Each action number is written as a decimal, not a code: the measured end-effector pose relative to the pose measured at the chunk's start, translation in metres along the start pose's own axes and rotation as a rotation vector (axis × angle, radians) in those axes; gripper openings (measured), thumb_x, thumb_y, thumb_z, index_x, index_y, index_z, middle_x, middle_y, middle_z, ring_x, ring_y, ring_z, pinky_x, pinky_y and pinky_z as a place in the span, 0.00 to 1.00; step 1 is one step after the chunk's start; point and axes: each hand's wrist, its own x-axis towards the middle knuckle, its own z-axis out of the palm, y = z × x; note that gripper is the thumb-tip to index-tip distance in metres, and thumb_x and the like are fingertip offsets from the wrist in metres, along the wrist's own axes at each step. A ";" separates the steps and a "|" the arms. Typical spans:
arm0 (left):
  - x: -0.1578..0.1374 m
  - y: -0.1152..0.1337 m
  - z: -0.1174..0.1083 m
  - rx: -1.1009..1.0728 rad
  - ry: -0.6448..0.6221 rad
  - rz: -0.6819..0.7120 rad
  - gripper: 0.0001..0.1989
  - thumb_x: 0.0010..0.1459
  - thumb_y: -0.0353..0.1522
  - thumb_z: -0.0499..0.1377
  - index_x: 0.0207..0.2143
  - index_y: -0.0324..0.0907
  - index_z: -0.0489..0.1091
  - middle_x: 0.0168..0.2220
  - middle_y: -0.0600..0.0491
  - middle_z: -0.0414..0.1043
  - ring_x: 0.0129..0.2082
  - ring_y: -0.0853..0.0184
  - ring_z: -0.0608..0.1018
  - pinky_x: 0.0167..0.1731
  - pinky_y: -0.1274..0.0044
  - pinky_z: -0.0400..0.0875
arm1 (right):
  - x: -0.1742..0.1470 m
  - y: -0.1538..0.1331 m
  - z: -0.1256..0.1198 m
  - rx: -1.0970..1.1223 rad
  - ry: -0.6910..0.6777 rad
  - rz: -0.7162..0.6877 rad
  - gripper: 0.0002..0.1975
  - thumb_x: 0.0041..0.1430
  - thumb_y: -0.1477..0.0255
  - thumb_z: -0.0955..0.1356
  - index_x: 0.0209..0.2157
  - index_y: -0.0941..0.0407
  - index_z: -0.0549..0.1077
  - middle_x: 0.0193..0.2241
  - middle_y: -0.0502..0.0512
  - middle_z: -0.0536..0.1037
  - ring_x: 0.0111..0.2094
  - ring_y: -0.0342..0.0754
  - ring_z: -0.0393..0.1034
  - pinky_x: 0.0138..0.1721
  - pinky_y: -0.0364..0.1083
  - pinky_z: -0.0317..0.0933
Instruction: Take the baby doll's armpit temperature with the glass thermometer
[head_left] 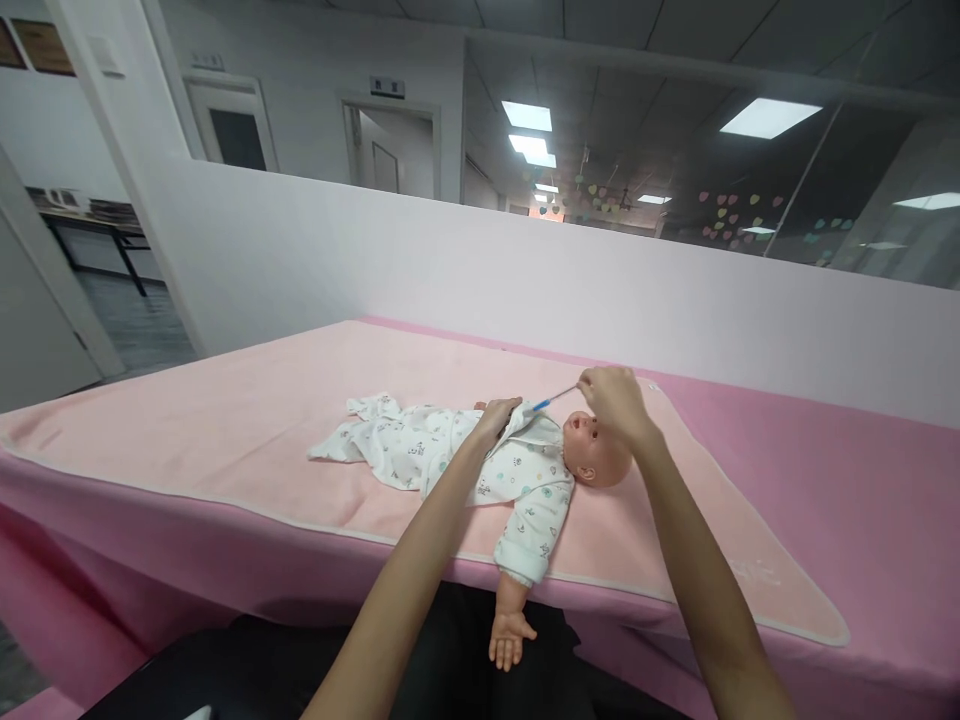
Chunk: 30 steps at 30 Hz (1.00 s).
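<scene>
A baby doll [600, 455] lies on its back in a white printed gown [409, 440], its head to the right and one arm hanging over the table's front edge. My left hand [498, 418] is closed on the gown's front flap at the chest and lifts it a little. Above the doll's face, my right hand [611, 398] pinches one end of a thin thermometer-like stick [559, 395]. Its blue end points down and left at the raised flap. Whether the tip touches the cloth I cannot tell.
A peach mat [247, 420] with a pale edge lies over a pink tablecloth [862, 450]. Behind the table runs a low white wall [600, 285] with glass above it. At the far left, a doorway shows a dark-legged desk [112, 228].
</scene>
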 end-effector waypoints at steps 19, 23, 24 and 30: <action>-0.015 0.015 0.007 0.085 -0.067 0.053 0.14 0.41 0.40 0.61 0.20 0.39 0.62 0.13 0.62 0.54 0.14 0.78 0.58 0.17 0.82 0.51 | -0.022 0.000 -0.068 0.572 0.432 -0.079 0.10 0.55 0.65 0.64 0.31 0.54 0.75 0.32 0.51 0.77 0.37 0.46 0.70 0.42 0.46 0.61; -0.016 0.015 0.007 0.047 -0.064 0.071 0.15 0.38 0.40 0.63 0.22 0.39 0.63 0.15 0.62 0.56 0.16 0.78 0.58 0.17 0.83 0.52 | -0.045 0.009 -0.054 0.564 0.388 0.009 0.11 0.54 0.64 0.64 0.32 0.54 0.75 0.34 0.52 0.77 0.39 0.47 0.70 0.44 0.48 0.62; -0.016 0.014 0.007 0.032 -0.066 0.082 0.16 0.38 0.40 0.63 0.22 0.39 0.63 0.16 0.61 0.57 0.16 0.78 0.59 0.17 0.83 0.52 | -0.058 0.014 -0.046 0.569 0.357 0.052 0.11 0.54 0.63 0.65 0.32 0.54 0.75 0.35 0.53 0.77 0.40 0.48 0.70 0.44 0.49 0.62; -0.016 0.012 0.007 0.036 -0.126 0.122 0.14 0.39 0.39 0.63 0.24 0.39 0.67 0.20 0.60 0.61 0.19 0.78 0.61 0.18 0.84 0.55 | -0.163 0.060 0.026 0.622 0.122 0.373 0.10 0.51 0.60 0.65 0.30 0.46 0.76 0.34 0.53 0.78 0.40 0.57 0.72 0.43 0.57 0.64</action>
